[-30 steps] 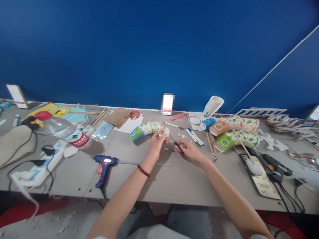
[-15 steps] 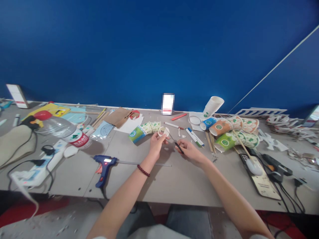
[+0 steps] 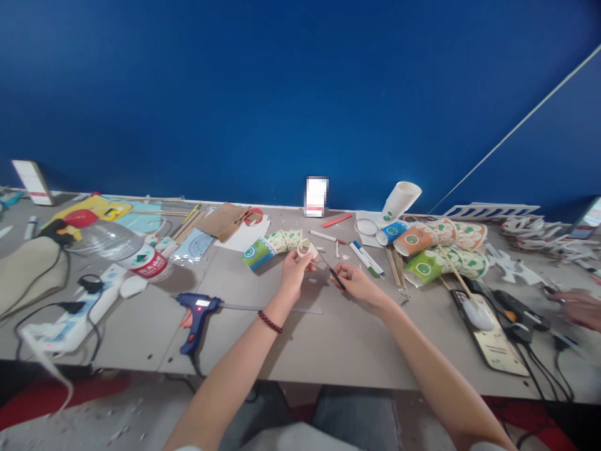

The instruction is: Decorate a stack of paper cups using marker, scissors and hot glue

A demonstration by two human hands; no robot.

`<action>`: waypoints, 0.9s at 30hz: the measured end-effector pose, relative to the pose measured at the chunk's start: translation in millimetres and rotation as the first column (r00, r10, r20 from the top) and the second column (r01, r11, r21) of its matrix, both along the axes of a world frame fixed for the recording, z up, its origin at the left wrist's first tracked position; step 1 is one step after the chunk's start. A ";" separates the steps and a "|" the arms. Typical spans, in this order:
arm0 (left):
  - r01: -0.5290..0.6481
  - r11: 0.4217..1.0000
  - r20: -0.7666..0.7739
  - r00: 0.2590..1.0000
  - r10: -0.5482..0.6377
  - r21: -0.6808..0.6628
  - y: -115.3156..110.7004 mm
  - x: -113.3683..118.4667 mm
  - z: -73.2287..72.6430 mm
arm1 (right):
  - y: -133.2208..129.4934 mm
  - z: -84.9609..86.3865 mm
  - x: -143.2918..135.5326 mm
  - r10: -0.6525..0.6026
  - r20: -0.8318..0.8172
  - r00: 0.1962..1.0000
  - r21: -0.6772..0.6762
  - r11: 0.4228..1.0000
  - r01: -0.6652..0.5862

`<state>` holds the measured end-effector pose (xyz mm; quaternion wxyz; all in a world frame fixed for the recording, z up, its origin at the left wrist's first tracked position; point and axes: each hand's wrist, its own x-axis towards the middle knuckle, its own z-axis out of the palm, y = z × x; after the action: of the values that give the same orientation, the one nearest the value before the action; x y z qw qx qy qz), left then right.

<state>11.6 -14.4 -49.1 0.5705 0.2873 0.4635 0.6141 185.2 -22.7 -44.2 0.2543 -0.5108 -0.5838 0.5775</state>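
My left hand (image 3: 297, 266) is closed on a small white paper piece (image 3: 312, 250), pinched at the fingertips, with a curled strip beside it. My right hand (image 3: 351, 280) is wrapped around black-handled scissors (image 3: 336, 277); their thin blade points up and left at the paper. Fingers partly hide the handle, so its full shape is unclear. Just beyond my left hand lie green-and-blue printed paper cups (image 3: 260, 250), nested on their side. A marker (image 3: 327, 237) and small white scraps (image 3: 346, 257) lie beyond my right hand.
A blue glue gun (image 3: 200, 316) with a long glue stick (image 3: 277, 309) lies left of my forearms. A bottle (image 3: 134, 250) and power strip (image 3: 87, 313) are farther left. More paper cups (image 3: 422, 266) lie right. Another person's hand (image 3: 580, 307) is at the far right.
The white paper piece has turned slightly in my left fingers. My arms stay almost where they were. Another person's hand has come in at the right edge.
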 end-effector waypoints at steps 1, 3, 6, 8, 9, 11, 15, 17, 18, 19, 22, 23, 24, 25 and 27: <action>0.002 1.000 -0.001 1.000 -0.002 0.004 0.2 -0.1 -0.8 | 0.0 -0.4 0.2 -0.009 -0.005 1.000 -0.009 1.000 0.008; 0.002 1.000 0.001 1.000 -0.002 0.018 0.9 -0.4 -2.8 | 0.0 -0.6 0.9 -0.019 -0.024 1.000 -0.032 0.999 0.018; -0.033 0.999 0.017 0.999 0.032 0.030 2.4 -0.8 -4.5 | 0.6 1.2 2.6 -0.015 -0.066 0.998 -0.062 0.998 0.011; -0.059 0.998 0.033 0.998 0.058 0.021 2.9 -1.4 -3.6 | 1.9 3.8 4.2 -0.011 -0.097 0.995 -0.073 0.997 0.004; -0.065 0.998 0.042 0.997 0.065 0.014 2.9 -1.7 -2.6 | 2.8 5.5 5.1 -0.006 -0.108 0.994 -0.076 0.997 -0.002; -0.067 0.998 0.064 0.996 0.067 0.002 2.6 -2.5 -0.2 | 4.5 8.9 7.4 0.010 -0.112 0.994 -0.071 0.997 -0.018; -0.065 0.998 0.101 0.993 0.065 -0.007 3.0 -4.3 1.2 | 6.5 13.3 13.2 0.038 -0.066 0.997 -0.063 0.997 -0.042; -0.067 0.998 0.092 0.993 0.067 -0.005 3.9 -5.1 -0.3 | 7.0 13.5 16.3 0.046 -0.049 0.998 -0.066 0.997 -0.050; -0.068 0.998 0.079 0.995 0.069 -0.006 4.3 -5.6 -1.1 | 7.4 13.1 17.8 0.055 -0.043 0.998 -0.062 0.996 -0.058; -0.071 0.997 0.062 0.995 0.072 -0.007 4.5 -6.1 -1.6 | 8.0 12.6 19.4 0.067 -0.036 0.997 -0.053 0.996 -0.069; -0.070 0.998 0.020 0.997 0.070 -0.006 4.1 -7.4 -0.4 | 10.5 10.6 23.9 0.102 -0.005 0.995 -0.016 0.995 -0.102; -0.063 0.998 0.013 0.998 0.063 0.001 3.6 -7.6 0.8 | 11.4 10.1 25.3 0.107 0.007 0.994 -0.009 0.994 -0.107; -0.055 0.998 0.007 0.998 0.055 0.012 3.0 -7.7 2.1 | 12.3 9.9 26.5 0.108 0.019 0.994 -0.007 0.994 -0.108; -0.046 0.999 0.001 0.999 0.046 0.025 2.3 -7.5 3.4 | 13.1 9.9 27.5 0.105 0.030 0.994 -0.006 0.994 -0.105; -0.044 0.998 -0.013 0.999 0.045 0.048 1.4 -6.9 5.4 | 14.0 11.0 28.8 0.101 0.047 0.994 -0.004 0.995 -0.101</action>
<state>4.7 -13.0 -43.7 0.5463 0.2947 0.4591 0.6355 214.1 -8.7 -33.3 0.2105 -0.4943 -0.6142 0.5781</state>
